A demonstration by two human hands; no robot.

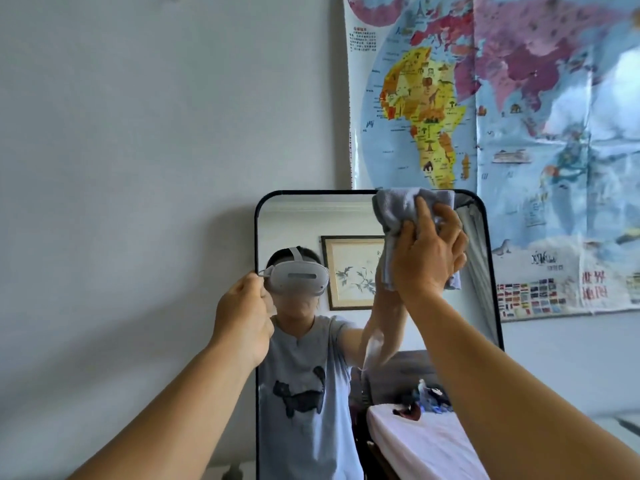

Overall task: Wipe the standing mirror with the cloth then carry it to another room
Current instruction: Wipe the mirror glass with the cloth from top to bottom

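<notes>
Writing on the world map (519,116) is Chinese, too small to read save large red characters by its flag rows. Standing mirror (311,375), black-framed, leans on a pale grey wall (138,133). The left hand (244,320) grips its left edge; the right hand (429,258) presses a grey cloth (398,206) to the glass's upper right

The black-framed standing mirror (367,341) runs off the bottom edge, its base unseen. The right hand (429,258) and grey terry cloth (398,209) cover its upper right glass. The left hand's fingers (258,292) curl behind its left frame edge.
</notes>
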